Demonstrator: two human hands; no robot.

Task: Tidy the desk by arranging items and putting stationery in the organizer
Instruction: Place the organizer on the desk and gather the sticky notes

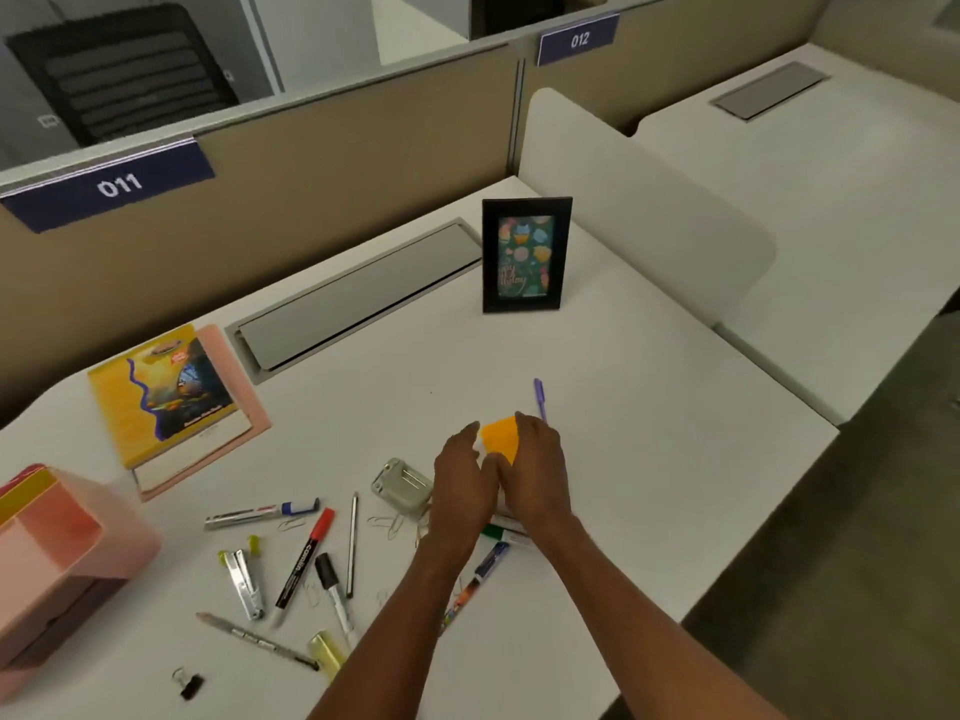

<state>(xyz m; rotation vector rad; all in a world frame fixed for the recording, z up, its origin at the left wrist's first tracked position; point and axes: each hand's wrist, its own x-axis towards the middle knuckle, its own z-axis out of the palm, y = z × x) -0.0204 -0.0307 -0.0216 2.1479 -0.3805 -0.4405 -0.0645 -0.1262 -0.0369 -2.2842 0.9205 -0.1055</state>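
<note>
Both bare forearms reach forward over the white laminate desk (649, 387) and the 2 hands meet near its middle. The right hand (535, 470) is arched, fingers curled down over the far right side of a small square orange sticky-note pad (497, 436), gripping it. The left hand (462, 480) lies beside it with fingers stretched toward the pad's left corner; whether they pinch the pad or only touch it cannot be told. The pad sits between the hands, tilted, its matte top face showing.

Just beyond the right hand lies a slim purple plastic pen (539, 397). Beside the left wrist sits a rounded grey metal hole punch (402, 483), with thin wire paper clips (387, 524) near it. A green-capped white marker (501, 533) shows partly under the right wrist.

Scattered at lower left are a red-capped black marker (304, 561), a blue-capped silver marker (260, 514), a thin dark pencil (352, 543) and a black binder clip (191, 685). The pink plastic box-shaped organizer (78, 553) stands at the left edge. A glossy yellow notebook (161, 392) rests on a pink paper folder (236, 374). A black rectangular picture frame (524, 254) stands upright at the back.
</note>
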